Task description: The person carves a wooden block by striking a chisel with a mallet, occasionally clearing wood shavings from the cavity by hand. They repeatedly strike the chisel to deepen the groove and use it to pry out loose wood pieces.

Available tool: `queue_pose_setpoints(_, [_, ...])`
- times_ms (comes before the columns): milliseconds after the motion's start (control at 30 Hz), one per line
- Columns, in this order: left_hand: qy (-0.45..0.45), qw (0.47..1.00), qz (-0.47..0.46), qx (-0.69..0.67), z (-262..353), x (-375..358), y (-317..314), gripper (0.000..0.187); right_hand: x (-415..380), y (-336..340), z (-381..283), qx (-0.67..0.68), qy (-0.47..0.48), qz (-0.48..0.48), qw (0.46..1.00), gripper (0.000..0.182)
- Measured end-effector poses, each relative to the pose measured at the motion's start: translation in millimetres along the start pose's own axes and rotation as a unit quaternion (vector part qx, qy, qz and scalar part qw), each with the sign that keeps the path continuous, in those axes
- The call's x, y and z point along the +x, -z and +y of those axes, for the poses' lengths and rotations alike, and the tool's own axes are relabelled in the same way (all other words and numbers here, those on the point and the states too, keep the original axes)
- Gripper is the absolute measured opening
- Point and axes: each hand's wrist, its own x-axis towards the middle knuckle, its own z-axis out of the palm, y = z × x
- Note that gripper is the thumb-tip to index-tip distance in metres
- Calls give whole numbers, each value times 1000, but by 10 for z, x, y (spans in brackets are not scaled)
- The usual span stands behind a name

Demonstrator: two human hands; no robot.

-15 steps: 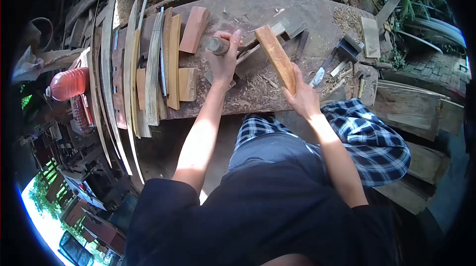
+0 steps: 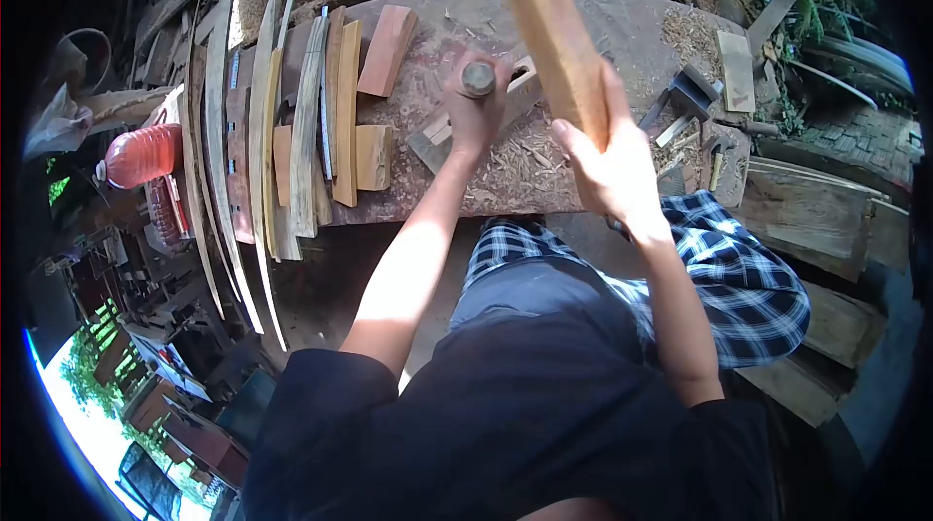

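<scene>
My left hand point(image 2: 476, 108) is closed around a round-ended handle point(image 2: 478, 79), whose grey end faces up; its lower part is hidden. In my right hand point(image 2: 617, 161) is a long wooden block point(image 2: 556, 35), gripped at its near end and raised over the bench, tilted up and to the left. Beneath both hands lies a wooden piece with a slot point(image 2: 520, 98) on the worn workbench point(image 2: 437, 200), among wood shavings point(image 2: 530, 166).
Long thin strips point(image 2: 260, 132) and short boards lie at the left of the bench, with a reddish block point(image 2: 387, 50) beside them. At the right are a dark metal tool point(image 2: 690, 93) and a hammer point(image 2: 717, 161). A pink bottle point(image 2: 141, 156) is far left.
My right hand has raised the wooden block up, closer to the camera. My left hand has shifted right with the handle, which now points more directly upward.
</scene>
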Motion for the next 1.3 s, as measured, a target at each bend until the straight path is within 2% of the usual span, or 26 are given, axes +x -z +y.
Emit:
queue_pose_setpoints(67, [-51, 999, -2, -2, 52, -24, -41, 23, -106, 26, -279, 119, 208, 66, 969, 85])
queue_pose_setpoints(100, [-60, 998, 11, -16, 58, -43, -96, 22, -97, 32, -305, 118, 291, 80, 946, 84])
queue_pose_setpoints(133, [-61, 998, 16, -16, 2, -56, -125, 22, -115, 65, -333, 122, 261, 49, 956, 84])
queue_pose_setpoints(200, [-34, 999, -22, -35, -114, -69, -135, 14, -105, -15, -199, 38, 357, 87, 929, 86])
queue_pose_setpoints(233, [1, 995, -42, -90, 53, -97, -110, 10, -95, -62, -117, -35, 325, 65, 943, 89])
queue_pose_setpoints(267, [50, 990, -89, -96, 54, -121, -41, 19, -72, -29, -104, -166, 103, -65, 979, 90])
queue_pose_setpoints(333, [-6, 990, -69, -126, -98, -162, -133, 21, -82, -12, -72, -168, 56, -63, 982, 95])
queue_pose_setpoints(367, [-57, 992, -44, -103, -130, -190, -177, 15, -95, 21, -85, -153, 80, -36, 984, 94])
queue_pose_setpoints(400, [-40, 995, -57, -66, -59, -196, -142, 11, -168, 32, -94, -134, 96, -12, 986, 93])
queue_pose_setpoints(467, [-55, 997, -33, -29, -90, -194, -168, 14, -234, -3, -88, 27, 254, 52, 965, 95])
queue_pose_setpoints(533, [-45, 998, -33, -24, -83, -196, -138, 15, -228, -129, 4, 94, 293, 74, 949, 96])
queue_pose_setpoints(567, [-25, 997, -41, -68, -65, -230, -128, 16, -216, -141, 52, 6, 252, 52, 966, 94])
queue_pose_setpoints(600, [-6, 992, -48, -114, -76, -242, -150, 17, -182, -68, -134, -176, 9, -70, 982, 92])
queue_pose_setpoints(633, [-66, 991, -24, -114, -104, -243, -176, 17, -179, -78, -15, -154, 44, -49, 986, 91])
queue_pose_setpoints(667, [-71, 991, -21, -115, -147, -196, -184, 17, -124, -97, 149, -133, 84, -30, 987, 90])
queue_pose_setpoints(700, [-58, 996, -37, -60, -162, -208, -127, 17, -98, -133, 235, -132, 84, -33, 987, 90])
queue_pose_setpoints(767, [-32, 997, -48, 41, -75, -253, -34, 17, -57, -174, 395, -67, 121, 39, 990, 89])
queue_pose_setpoints(800, [-36, 997, -55, 38, -66, -264, 2, 17, 7, -177, 484, -66, 119, 47, 990, 89])
queue_pose_setpoints(867, [0, 1000, -17, -3, -64, -276, 103, 18, 140, -197, 714, -124, 36, 13, 992, 87])
queue_pose_setpoints(967, [42, 997, -6, -66, -165, -296, 342, 22, 266, -338, 1325, -170, 7, 4, 985, 87])
queue_pose_setpoints(1033, [55, 994, -11, -91, -337, -353, 586, 20, 216, -365, 1363, -199, -12, -1, 980, 87])
queue_pose_setpoints(1100, [155, 963, 7, -218, -356, -418, 855, 18, 204, -411, 1396, -235, -8, 2, 972, 88])
queue_pose_setpoints(1133, [155, 964, -2, -216, -427, -447, 971, 18, 211, -409, 1372, -230, -13, 8, 973, 88])
queue_pose_setpoints(1200, [262, 900, 37, -345, -555, -488, 1108, 24, 237, -381, 1284, -240, -19, -8, 970, 86])
queue_pose_setpoints(1267, [259, 899, 22, -352, -639, -457, 1074, 26, 287, -388, 1275, -248, -21, -3, 968, 86])
queue_pose_setpoints(1300, [234, 917, 13, -321, -589, -410, 1009, 22, 274, -378, 1287, -261, -17, -8, 965, 86])
